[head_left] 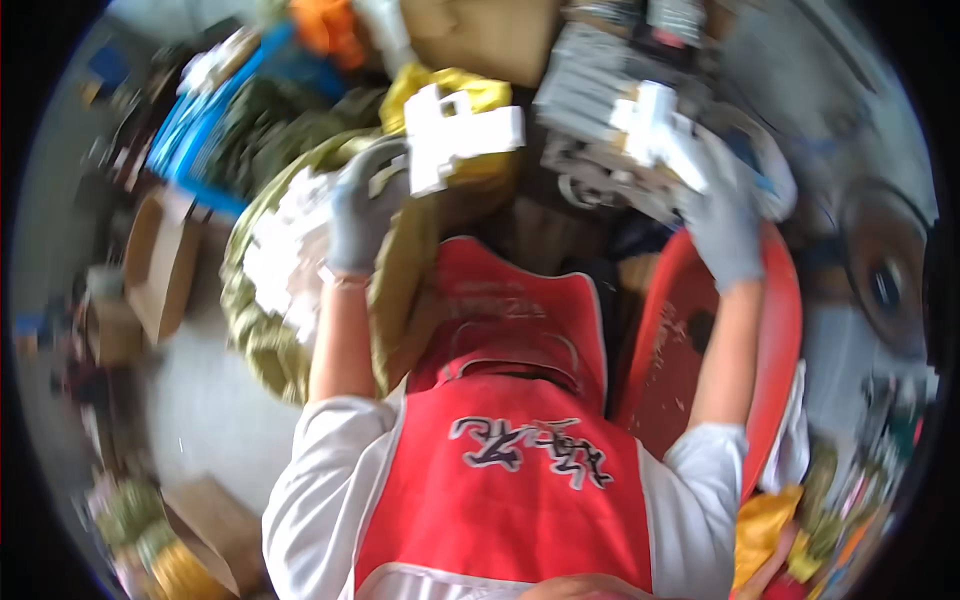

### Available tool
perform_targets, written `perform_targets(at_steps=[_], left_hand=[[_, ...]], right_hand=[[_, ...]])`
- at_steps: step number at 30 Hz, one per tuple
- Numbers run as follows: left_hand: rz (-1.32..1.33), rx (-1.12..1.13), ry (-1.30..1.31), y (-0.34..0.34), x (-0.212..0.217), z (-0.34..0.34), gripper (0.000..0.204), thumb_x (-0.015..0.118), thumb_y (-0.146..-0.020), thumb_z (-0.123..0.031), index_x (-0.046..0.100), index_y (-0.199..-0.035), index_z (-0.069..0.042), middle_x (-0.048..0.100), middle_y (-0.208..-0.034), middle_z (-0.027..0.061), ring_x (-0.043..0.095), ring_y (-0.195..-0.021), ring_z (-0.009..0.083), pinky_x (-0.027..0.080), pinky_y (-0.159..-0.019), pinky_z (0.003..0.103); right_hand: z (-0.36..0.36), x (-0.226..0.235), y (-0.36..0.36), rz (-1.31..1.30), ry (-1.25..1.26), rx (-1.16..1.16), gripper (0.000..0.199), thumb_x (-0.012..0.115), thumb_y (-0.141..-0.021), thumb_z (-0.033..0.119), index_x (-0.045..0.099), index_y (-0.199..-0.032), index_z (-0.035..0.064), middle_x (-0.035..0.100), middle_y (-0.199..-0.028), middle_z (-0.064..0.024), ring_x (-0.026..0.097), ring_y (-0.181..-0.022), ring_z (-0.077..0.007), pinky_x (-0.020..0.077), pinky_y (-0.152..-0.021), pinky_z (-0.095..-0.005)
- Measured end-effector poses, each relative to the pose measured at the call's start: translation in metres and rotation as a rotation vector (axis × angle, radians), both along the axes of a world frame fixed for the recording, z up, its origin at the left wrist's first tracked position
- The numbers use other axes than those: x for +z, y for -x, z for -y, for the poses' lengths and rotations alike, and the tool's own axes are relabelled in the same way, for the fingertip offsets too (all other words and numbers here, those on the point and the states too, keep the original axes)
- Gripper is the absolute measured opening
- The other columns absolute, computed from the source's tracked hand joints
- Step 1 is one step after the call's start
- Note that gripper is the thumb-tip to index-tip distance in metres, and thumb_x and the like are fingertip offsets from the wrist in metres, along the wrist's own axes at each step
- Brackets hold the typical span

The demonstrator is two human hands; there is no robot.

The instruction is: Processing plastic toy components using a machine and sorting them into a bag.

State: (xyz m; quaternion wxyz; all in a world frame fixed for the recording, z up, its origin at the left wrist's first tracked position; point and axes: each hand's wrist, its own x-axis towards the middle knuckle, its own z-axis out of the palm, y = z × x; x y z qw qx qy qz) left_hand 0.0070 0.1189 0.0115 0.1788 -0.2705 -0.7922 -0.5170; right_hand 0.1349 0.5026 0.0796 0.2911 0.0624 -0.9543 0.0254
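My left hand (362, 212), in a grey glove, is raised at the sack's far rim. Its fingers are closed on the edge of a white, blocky plastic part (462, 138) with a notch in it. My right hand (722, 215), gloved the same way, grips another white plastic part (652, 125) with a long shape. Motion blurs both parts, so their exact kind cannot be made out. Beneath my left forearm stands an olive woven sack (262, 362) filled with white pieces (288, 255). A red basin (775, 345) lies under my right forearm.
A blue crate (190, 150) with dark green material stands at the far left. Grey parts (585, 90) are piled ahead, beside a cardboard box (485, 38). An open carton (162, 265) sits left of the sack; a round dark object (885, 265) is at the right.
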Motion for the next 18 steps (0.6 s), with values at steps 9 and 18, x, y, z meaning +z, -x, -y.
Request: perform_targets(at_steps=[9,18], left_hand=[[-0.126,0.534,0.275,-0.06,0.011,0.124,0.029,0.068,-0.077,-0.003,0.064,-0.106,-0.005,0.065,-0.11,0.0108,0.062,-0.1,0.0252,0.048,-0.088,0.033],[0.137,0.673,0.134,-0.092,-0.013,0.205,0.025,0.063,-0.087,-0.016,0.064,-0.109,-0.005,0.066,-0.106,0.0103,0.062,-0.099,0.0225,0.048,-0.086,0.034]], right_hand=[[0.01,-0.09,-0.083,0.029,0.584,-0.05,0.03,0.048,-0.092,0.004,0.054,-0.12,-0.0036,0.058,-0.119,-0.0175,0.055,-0.111,-0.0299,0.0437,-0.096,-0.037],[0.078,-0.097,-0.05,0.242,0.614,0.227,0.029,0.048,-0.09,0.004,0.056,-0.116,-0.0043,0.059,-0.116,-0.0187,0.057,-0.108,-0.0319,0.0443,-0.094,-0.0385]])
